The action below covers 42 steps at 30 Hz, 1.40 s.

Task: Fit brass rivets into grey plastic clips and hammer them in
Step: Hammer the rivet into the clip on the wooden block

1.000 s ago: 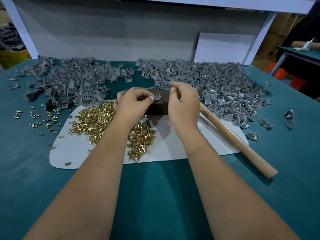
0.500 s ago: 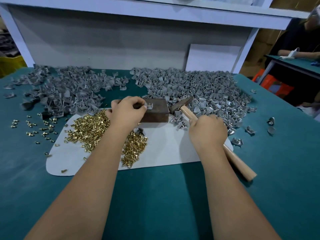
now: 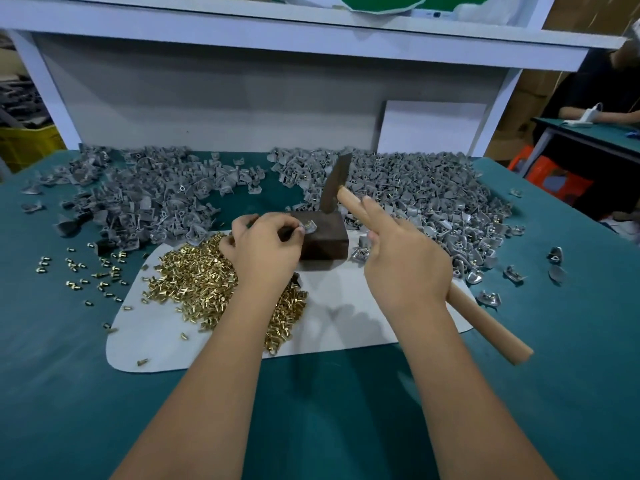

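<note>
my left hand [image 3: 266,249] pinches a grey clip [image 3: 309,226] with a brass rivet on the dark block [image 3: 322,237]. my right hand [image 3: 405,261] grips the hammer [image 3: 336,183], head raised above the block. rivet heap [image 3: 207,282] lies left on the white mat [image 3: 346,306]; clip piles [image 3: 415,188] cover the far counter [image 3: 311,410].

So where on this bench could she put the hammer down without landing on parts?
Bare green mat lies nearest her, below the white sheet, and along the right edge past the hammer. The sheet's right half is mostly free. Clip piles fill the back; brass rivets cover the left.
</note>
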Each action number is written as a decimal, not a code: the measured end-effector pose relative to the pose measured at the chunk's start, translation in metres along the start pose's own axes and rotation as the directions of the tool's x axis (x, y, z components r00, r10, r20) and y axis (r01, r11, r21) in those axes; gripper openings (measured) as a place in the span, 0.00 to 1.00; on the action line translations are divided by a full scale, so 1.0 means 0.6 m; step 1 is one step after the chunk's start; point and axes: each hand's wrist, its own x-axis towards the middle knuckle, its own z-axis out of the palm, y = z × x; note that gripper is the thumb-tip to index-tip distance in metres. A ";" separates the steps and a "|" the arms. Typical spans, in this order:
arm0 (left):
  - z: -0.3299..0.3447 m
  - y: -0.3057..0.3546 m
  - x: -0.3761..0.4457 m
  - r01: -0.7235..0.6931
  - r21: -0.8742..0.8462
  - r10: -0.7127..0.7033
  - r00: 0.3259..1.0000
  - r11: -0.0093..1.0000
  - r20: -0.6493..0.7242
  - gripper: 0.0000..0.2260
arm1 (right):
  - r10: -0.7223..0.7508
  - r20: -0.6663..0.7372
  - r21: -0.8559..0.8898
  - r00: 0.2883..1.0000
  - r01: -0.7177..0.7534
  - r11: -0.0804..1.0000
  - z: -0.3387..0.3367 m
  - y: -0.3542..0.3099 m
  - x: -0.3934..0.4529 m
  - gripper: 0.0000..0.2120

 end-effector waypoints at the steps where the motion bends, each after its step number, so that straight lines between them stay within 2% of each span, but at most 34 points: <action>1: 0.001 0.000 0.000 0.005 -0.020 -0.005 1.000 1.000 -0.004 0.02 | -0.010 -0.027 0.009 1.000 0.010 1.000 0.000 -0.007 -0.001 0.28; 5: 0.004 0.000 0.000 0.022 -0.053 -0.025 0.998 0.998 -0.053 0.03 | -0.018 -0.132 0.026 0.991 0.022 0.999 -0.006 -0.027 -0.006 0.31; 9: 0.006 -0.003 0.001 0.028 -0.081 -0.033 0.998 0.996 -0.055 0.02 | -0.067 -0.022 0.003 0.997 0.067 0.998 0.002 -0.029 -0.011 0.31; 14: 0.012 0.000 0.003 0.053 -0.059 -0.058 0.994 0.997 -0.091 0.02 | -0.016 -0.170 0.077 0.985 0.030 0.997 -0.009 -0.044 -0.014 0.34; 18: 0.010 -0.001 0.003 0.047 -0.056 -0.051 0.995 0.997 -0.084 0.02 | -0.062 -0.024 0.008 0.998 0.062 0.998 0.002 -0.042 -0.016 0.33; 22: 0.014 0.000 0.002 0.045 -0.033 -0.048 0.995 0.998 -0.092 0.04 | -0.034 -0.176 0.069 0.984 0.047 0.997 -0.006 -0.052 -0.020 0.33; 25: 0.014 0.001 0.002 0.051 -0.012 -0.051 0.994 0.999 -0.091 0.04 | -0.056 -0.053 -0.014 0.997 0.056 0.998 0.003 -0.048 -0.022 0.34; 27: 0.014 0.001 0.001 0.059 -0.023 -0.061 0.994 0.998 -0.093 0.04 | -0.031 -0.052 -0.015 0.998 0.031 0.999 0.002 -0.049 -0.023 0.34; 30: 0.017 0.001 0.001 0.059 -0.033 -0.062 0.993 0.998 -0.101 0.04 | -0.040 -0.138 0.019 0.990 0.043 0.999 -0.005 -0.055 -0.022 0.34; 34: 0.014 0.002 0.002 0.064 -0.013 -0.065 0.995 0.998 -0.080 0.04 | -0.006 -0.029 0.018 1.000 0.006 1.000 0.008 -0.047 -0.019 0.35; 39: 0.017 0.004 0.001 0.070 -0.049 -0.074 0.992 0.996 -0.098 0.04 | -0.028 -0.204 0.043 0.979 0.038 0.998 -0.001 -0.051 -0.023 0.34; 42: 0.014 0.002 0.002 0.097 -0.053 -0.100 0.993 0.994 -0.067 0.03 | -0.038 -0.024 -0.002 0.999 0.038 0.999 0.005 -0.051 -0.024 0.36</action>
